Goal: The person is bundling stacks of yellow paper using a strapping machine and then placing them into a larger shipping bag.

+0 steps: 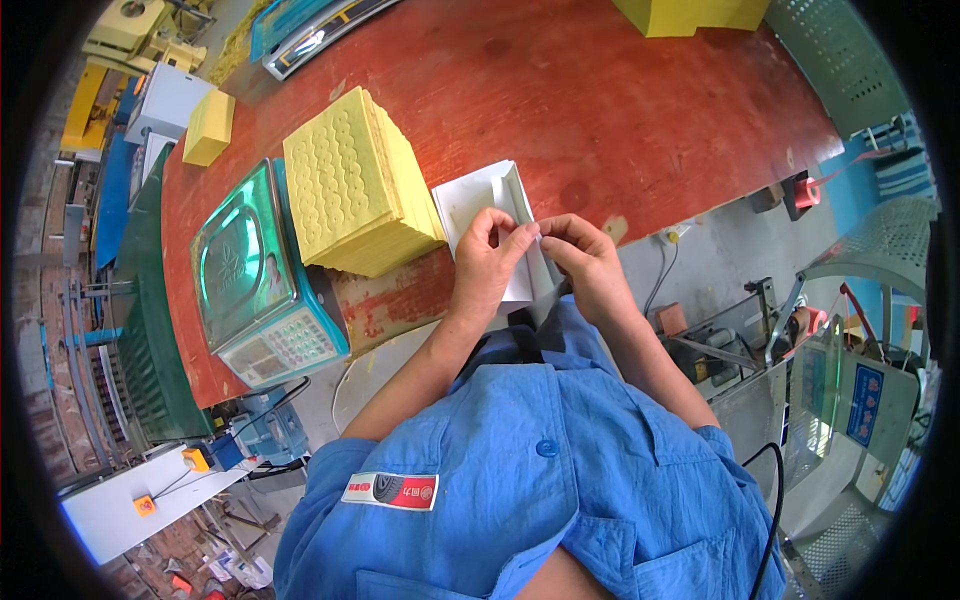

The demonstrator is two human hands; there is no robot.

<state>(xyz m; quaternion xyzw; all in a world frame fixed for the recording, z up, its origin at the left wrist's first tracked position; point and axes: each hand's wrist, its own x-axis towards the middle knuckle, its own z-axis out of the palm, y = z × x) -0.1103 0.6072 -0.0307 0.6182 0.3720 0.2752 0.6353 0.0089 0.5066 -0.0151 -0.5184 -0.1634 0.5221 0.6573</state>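
Note:
My left hand (485,262) and my right hand (592,268) meet over the table's near edge, thumbs and forefingers pinched and their tips almost touching. Something small and pale shows between the fingertips, too small to name. A greyish, see-through strip hangs below them, and I cannot tell whether it is part of what they hold. Under my hands lies a shallow white tray-like box (462,203), partly covered by my left hand. Left of it stands a tall stack of yellow paper sheets (335,180) with embossed wavy rows on the top sheet.
A green digital scale (245,270) with a keypad sits left of the stack on the red tabletop (640,110). Smaller yellow stacks stand at the far left (209,128) and far edge (690,12). Perforated metal chairs (870,240) and a cable are on the right.

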